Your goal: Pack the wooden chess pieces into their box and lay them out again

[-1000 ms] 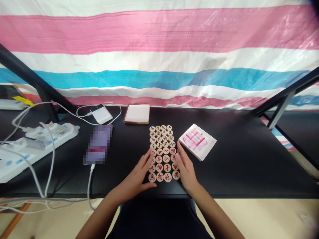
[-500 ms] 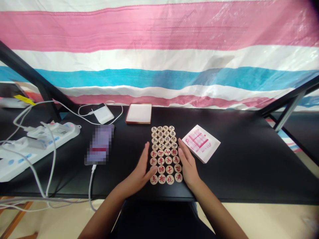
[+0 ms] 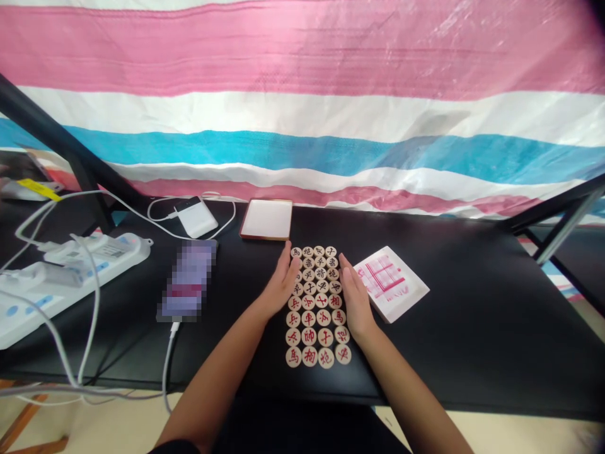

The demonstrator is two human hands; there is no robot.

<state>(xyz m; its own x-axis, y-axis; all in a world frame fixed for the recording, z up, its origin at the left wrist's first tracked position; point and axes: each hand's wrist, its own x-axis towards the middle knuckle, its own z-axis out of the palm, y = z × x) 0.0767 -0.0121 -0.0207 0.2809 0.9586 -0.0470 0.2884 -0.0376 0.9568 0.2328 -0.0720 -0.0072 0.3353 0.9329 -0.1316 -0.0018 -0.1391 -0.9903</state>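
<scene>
Several round wooden chess pieces [image 3: 317, 306] with red and black characters lie in a tight block of four columns on the black table [image 3: 472, 315]. My left hand [image 3: 280, 282] lies flat against the block's left side near its far end, fingers stretched out. My right hand [image 3: 354, 297] lies flat against the right side, fingers straight. Neither hand holds anything.
A white folded board with a red grid [image 3: 392, 282] lies right of the pieces. A white tray [image 3: 267, 219] sits behind them. At left are a phone [image 3: 189, 279] on a cable, a white power bank [image 3: 196, 216] and a power strip [image 3: 61, 268]. A striped tarp hangs behind.
Both hands have slid away from me along the sides of the block, from its near rows to its far rows. The view has shifted slightly.
</scene>
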